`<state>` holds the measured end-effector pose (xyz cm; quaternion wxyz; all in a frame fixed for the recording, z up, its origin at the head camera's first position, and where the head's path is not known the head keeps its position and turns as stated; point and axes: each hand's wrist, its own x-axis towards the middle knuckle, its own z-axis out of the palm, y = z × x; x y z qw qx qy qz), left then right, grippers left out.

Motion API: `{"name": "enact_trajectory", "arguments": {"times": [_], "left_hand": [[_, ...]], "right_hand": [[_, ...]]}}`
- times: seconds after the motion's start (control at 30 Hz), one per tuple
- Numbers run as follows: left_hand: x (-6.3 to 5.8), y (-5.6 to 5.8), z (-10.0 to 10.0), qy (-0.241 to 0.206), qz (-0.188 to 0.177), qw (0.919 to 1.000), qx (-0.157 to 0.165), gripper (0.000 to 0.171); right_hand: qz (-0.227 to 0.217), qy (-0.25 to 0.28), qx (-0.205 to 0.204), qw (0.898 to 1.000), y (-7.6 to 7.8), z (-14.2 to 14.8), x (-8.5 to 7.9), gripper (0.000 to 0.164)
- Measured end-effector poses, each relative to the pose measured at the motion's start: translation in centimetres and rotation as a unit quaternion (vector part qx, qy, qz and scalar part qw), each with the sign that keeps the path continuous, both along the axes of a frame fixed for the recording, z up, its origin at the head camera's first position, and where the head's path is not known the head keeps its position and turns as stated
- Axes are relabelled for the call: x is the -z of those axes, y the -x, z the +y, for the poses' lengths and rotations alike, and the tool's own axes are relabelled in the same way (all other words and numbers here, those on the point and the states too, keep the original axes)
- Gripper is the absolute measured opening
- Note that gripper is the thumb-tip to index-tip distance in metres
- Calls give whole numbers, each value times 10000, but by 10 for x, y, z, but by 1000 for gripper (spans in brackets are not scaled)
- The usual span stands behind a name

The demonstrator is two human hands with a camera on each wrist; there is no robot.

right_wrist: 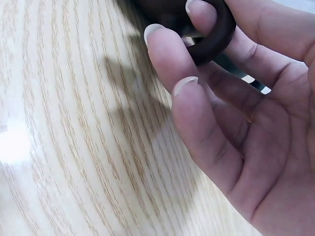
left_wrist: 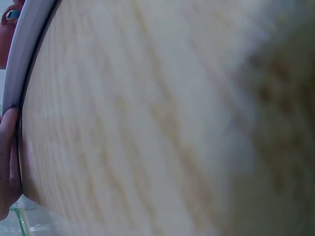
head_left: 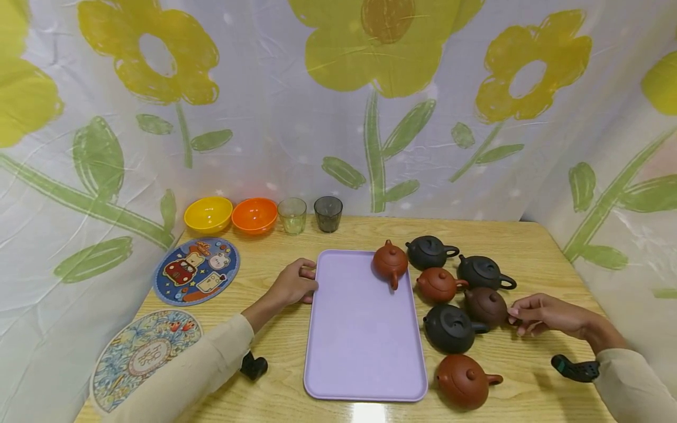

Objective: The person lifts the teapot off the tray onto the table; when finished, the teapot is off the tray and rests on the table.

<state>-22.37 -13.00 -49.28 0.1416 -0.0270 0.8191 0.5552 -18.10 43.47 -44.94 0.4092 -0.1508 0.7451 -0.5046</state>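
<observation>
My right hand (head_left: pixel 550 315) pinches the handle of a dark brown teapot (head_left: pixel 485 306) at the right of the table. In the right wrist view the dark looped handle (right_wrist: pixel 224 37) sits between thumb and fingers, with the other fingers (right_wrist: pixel 197 118) curled below. The teapot stands among the others on the wood. My left hand (head_left: pixel 294 283) grips the left rim of a lilac tray (head_left: pixel 365 341), which lies flat. One reddish-brown teapot (head_left: pixel 390 262) rests on the tray's far right corner. The left wrist view shows only part of that hand at the rim.
Right of the tray stand black teapots (head_left: pixel 449 329) and reddish-brown teapots (head_left: pixel 463 382), close together. Along the back are a yellow bowl (head_left: pixel 208 215), an orange bowl (head_left: pixel 255 216), a green glass (head_left: pixel 292 216) and a grey glass (head_left: pixel 328 214). Two round mats, one blue (head_left: pixel 197 271), lie at left.
</observation>
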Motion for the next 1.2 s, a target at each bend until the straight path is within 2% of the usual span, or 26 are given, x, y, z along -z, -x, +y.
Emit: {"name": "enact_trajectory", "arguments": {"times": [0.2,0.33,0.53,0.7,0.83,1.2], "left_hand": [[0,1,0,-13,7,10000,47,53],[0,1,1,-33,-11,10000,32,53],[0,3,1,-65,-19,10000,43,53],[2,4,0,-56,-21,10000,61,53],[4,4,-1,-78,-45,9999,61,53],[4,3,0,-57,-91,9999,9,53]], "right_hand": [[132,-100,74,9998,-1,2,-4,33],[497,-500,390,9967,-2,3,-7,32],[1310,-1190,1349,9749,-3,-4,-18,38],[1813,-1435,1740,9572,-1,-32,-35,43],[2011,-1430,1748,9532,5,-67,-47,43],[1849,-1178,1217,9681,33,-157,-59,50]]}}
